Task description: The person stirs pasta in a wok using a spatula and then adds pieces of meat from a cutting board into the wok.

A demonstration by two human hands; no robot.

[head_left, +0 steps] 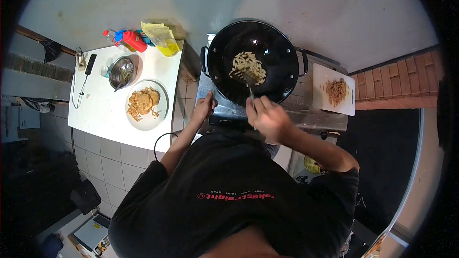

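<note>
A black two-handled wok (279,48) stands on the metal stove (205,86). Pale strips of food (249,64) lie heaped in the middle of it. My right hand (268,118) is closed around the handle of a slotted spatula (250,84), whose blade touches the strips. At the stove's front left corner is my left hand (204,107), below the wok's left handle. Its fingers are curled in, and I see nothing in them.
Right of the wok, a white cutting board (321,93) carries brown chopped pieces (336,92). On the white table (103,119) at left are a plate (161,110) of food, a metal bowl (114,74), a red bottle (135,41) and a yellow pouch (162,38).
</note>
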